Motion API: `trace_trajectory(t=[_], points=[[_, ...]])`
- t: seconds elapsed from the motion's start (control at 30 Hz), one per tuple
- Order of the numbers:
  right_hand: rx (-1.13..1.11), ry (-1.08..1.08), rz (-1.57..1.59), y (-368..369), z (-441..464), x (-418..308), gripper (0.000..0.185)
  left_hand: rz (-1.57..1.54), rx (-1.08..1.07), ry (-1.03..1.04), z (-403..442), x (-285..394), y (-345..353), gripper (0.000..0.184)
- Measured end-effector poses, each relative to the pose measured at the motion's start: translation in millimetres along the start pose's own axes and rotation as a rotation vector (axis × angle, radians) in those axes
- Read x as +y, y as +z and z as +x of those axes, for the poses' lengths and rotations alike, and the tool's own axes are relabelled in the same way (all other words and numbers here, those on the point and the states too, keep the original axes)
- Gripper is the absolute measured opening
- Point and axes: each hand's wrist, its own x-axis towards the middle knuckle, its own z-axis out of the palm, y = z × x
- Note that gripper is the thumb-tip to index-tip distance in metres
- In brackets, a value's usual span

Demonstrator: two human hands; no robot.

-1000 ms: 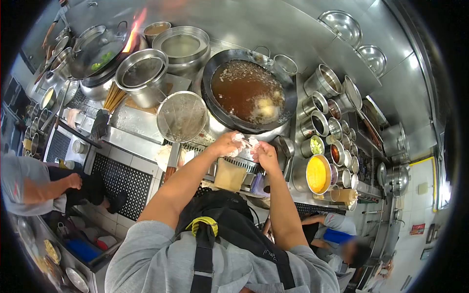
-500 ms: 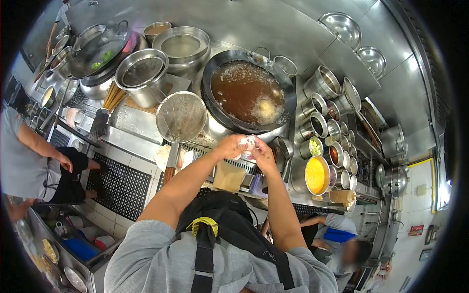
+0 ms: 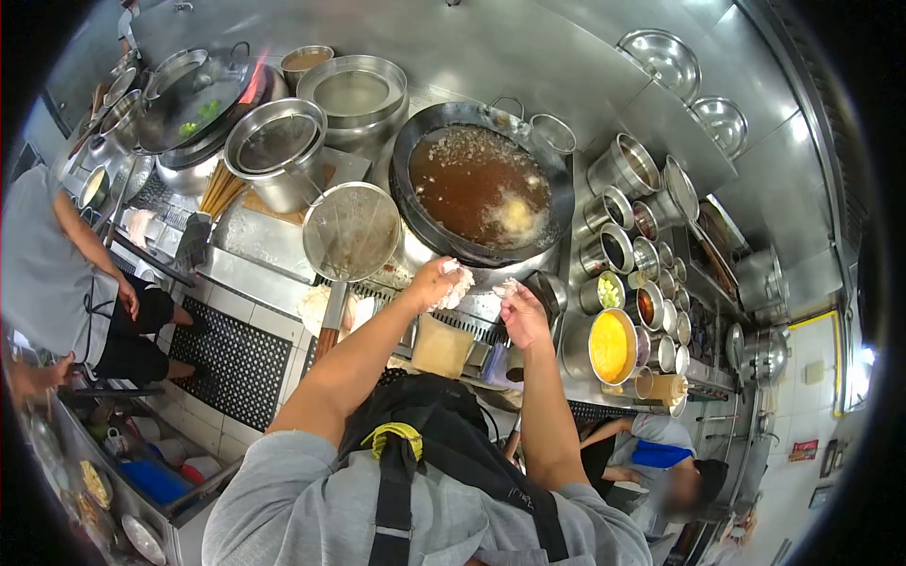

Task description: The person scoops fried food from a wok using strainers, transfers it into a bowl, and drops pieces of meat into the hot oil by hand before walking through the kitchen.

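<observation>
My left hand (image 3: 432,282) is closed round a clump of pale, flour-coated food (image 3: 457,291) at the near edge of the wok. To its right, my right hand (image 3: 525,319) pinches a smaller bit of pale coated food (image 3: 508,287) in its fingertips. What kind of food it is I cannot make out. Just beyond both hands sits a large black wok (image 3: 406,193) of bubbling brown oil. A golden lump (image 3: 515,216) is frying in the oil, ringed by foam. Below my hands stands a tan block-like thing (image 3: 441,347).
Left of the wok lies a wire strainer (image 3: 352,232) with a wooden handle. Several steel pots, one with a yellow mixture (image 3: 612,347), line the right side. Flame (image 3: 253,83) rises by another wok (image 3: 179,108). One person (image 3: 57,274) stands left, another (image 3: 651,453) right.
My hands have moved apart, splitting the pale food between them. The foam round the frying lump has shrunk. A flame has flared up by the far wok.
</observation>
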Motion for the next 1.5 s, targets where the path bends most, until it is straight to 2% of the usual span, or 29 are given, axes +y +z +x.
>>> trace_trajectory(t=[0.07, 0.2, 0.27, 0.33, 0.43, 0.47, 0.53, 0.63, 0.67, 0.7, 0.73, 0.77, 0.83, 0.87, 0.9, 0.93, 0.97, 1.0, 1.07, 1.13, 1.17, 1.23, 1.27, 1.33, 1.4, 1.5], points=[[-0.001, -0.016, -0.008, -4, 1, -4, 0.02, -0.065, 0.091, 0.004, 4, -15, 1, 0.022], [-0.049, 0.066, 0.306, -4, 7, -35, 0.023, -0.095, 0.105, -0.07, -2, -9, -4, 0.021], [-0.009, 0.004, 0.23, 25, 2, -62, 0.024, -0.196, 0.125, -0.098, -5, -10, -1, 0.021], [-0.023, -0.299, -0.2, 54, 5, -82, 0.028, -0.272, 0.051, -0.153, -12, 2, -2, 0.02], [-0.201, -0.895, -1.189, 95, 26, -99, 0.031, -0.34, -0.059, -0.126, -11, -2, 0, 0.022], [-0.136, -0.892, -1.585, 89, 44, -101, 0.027, -0.329, -0.08, -0.091, -13, 0, 2, 0.023], [-0.036, -0.715, -2.035, 80, 59, -109, 0.021, -0.317, -0.115, -0.064, -16, 6, 3, 0.026], [0.192, -0.775, -2.149, 41, 78, -129, 0.019, -0.352, -0.144, -0.076, -24, 10, -10, 0.029], [0.23, -0.828, -1.901, 37, 76, -136, 0.021, -0.328, -0.115, -0.094, -25, 5, -15, 0.029], [0.233, -0.992, -1.767, 42, 61, -142, 0.021, -0.308, -0.082, -0.113, -22, -1, -21, 0.029], [0.101, -1.042, -1.669, 50, 40, -145, 0.02, -0.287, -0.048, -0.13, -19, -5, -27, 0.029], [0.014, -0.691, -1.399, 62, 12, -139, 0.019, -0.259, -0.064, -0.128, -23, 2, -28, 0.027], [-0.232, -0.345, -1.203, 67, -21, -108, 0.016, -0.112, -0.061, -0.075, -19, -6, -28, 0.024], [-0.414, -0.438, -1.425, 62, -25, -91, 0.017, -0.031, -0.082, -0.05, -14, -8, -25, 0.023], [-0.575, -0.549, -1.411, 59, -26, -70, 0.026, 0.169, -0.08, -0.015, -19, 6, -19, 0.019], [-0.518, -0.489, -1.376, 60, -28, -52, 0.037, 0.378, -0.093, 0.028, -20, 14, -11, 0.019], [-0.427, -0.561, -1.377, 53, -20, -32, 0.045, 0.59, -0.101, 0.086, -16, 23, -4, 0.02], [-0.226, -0.436, -1.39, 49, -16, -18, 0.049, 0.796, -0.107, 0.145, -15, 26, 3, 0.022], [-0.093, -0.236, -0.992, 34, 3, 12, 0.041, 0.908, -0.099, 0.269, -11, 27, 13, 0.029], [-0.117, -0.109, -0.809, 26, 11, 15, 0.032, 0.994, -0.093, 0.339, -10, 26, 22, 0.031], [-0.133, -0.048, -0.718, 24, 13, 17, 0.027, 1.015, -0.105, 0.302, -11, 28, 24, 0.031], [-0.077, -0.077, -0.769, 15, 13, 16, 0.019, 1.053, -0.118, 0.229, -10, 32, 26, 0.032], [-0.052, -0.089, -0.797, 10, 13, 17, 0.016, 1.047, -0.11, 0.262, -9, 27, 26, 0.033], [-0.046, -0.113, -0.639, 0, 16, 21, 0.012, 1.032, -0.082, 0.323, -7, 16, 25, 0.035], [-0.017, -0.102, -0.467, -6, 19, 21, 0.011, 0.991, -0.1, 0.302, -7, 19, 22, 0.036], [-0.016, 0.015, -0.292, -5, 17, 21, 0.009, 0.909, -0.09, 0.302, -4, 15, 19, 0.037]])
